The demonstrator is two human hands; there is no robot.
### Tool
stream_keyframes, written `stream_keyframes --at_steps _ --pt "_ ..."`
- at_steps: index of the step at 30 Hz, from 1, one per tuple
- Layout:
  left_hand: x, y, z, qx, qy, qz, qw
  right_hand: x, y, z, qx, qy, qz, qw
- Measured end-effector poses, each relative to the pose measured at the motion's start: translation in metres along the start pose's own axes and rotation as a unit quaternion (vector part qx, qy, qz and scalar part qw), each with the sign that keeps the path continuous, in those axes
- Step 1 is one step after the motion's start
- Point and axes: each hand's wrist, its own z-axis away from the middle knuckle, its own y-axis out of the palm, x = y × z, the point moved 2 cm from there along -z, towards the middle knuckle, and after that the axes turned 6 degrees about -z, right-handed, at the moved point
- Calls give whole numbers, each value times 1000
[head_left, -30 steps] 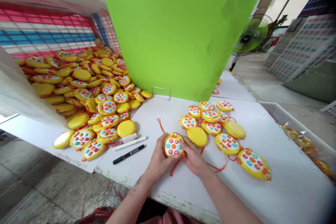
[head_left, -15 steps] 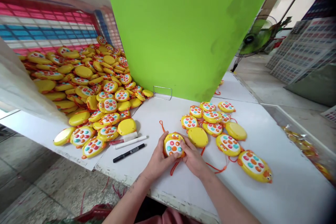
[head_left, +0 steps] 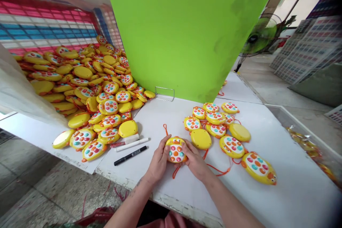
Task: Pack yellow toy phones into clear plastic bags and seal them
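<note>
A yellow duck toy (head_left: 176, 151) with coloured buttons faces up between both hands, low over the white table (head_left: 157, 114). My left hand (head_left: 159, 158) grips its left edge, and my right hand (head_left: 195, 159) grips its right edge. An orange cord loop (head_left: 165, 129) shows just above my left hand. Right of my hands lies a loose group of similar toys; the nearest is a yellow toy turned back up (head_left: 201, 139). Left of my hands are a black marker (head_left: 130, 155) and a white pen (head_left: 133, 144).
A large heap of duck toys (head_left: 107, 87) spills from a mesh-sided container at the left. A green panel (head_left: 184, 35) stands at the back. Beyond the table's right side are a clear-lined bin (head_left: 283, 114) with wrapped items and a fan (head_left: 258, 39).
My left thumb has moved off the toy's buttons to its left edge, and the right thumb sits nearer its right edge. The toy's button face is more exposed. The view has shifted slightly.
</note>
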Motion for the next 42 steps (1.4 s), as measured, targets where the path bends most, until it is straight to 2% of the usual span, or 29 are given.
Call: stream_keyframes --at_steps 8,16,20,25,42 --pt "-10 0 0 -6 -16 -69 997 10 6 6 8 -19 62 998" --pt "-9 1 -2 -31 -32 -75 996 12 7 6 16 -14 103 994" --pt "-9 1 0 4 -28 -57 998 10 5 6 7 -7 80 997" --pt "-6 3 2 45 -22 -21 999 9 3 4 -9 -50 81 995" --pt "-7 5 1 12 -17 -70 997 11 4 5 -6 -29 107 994"
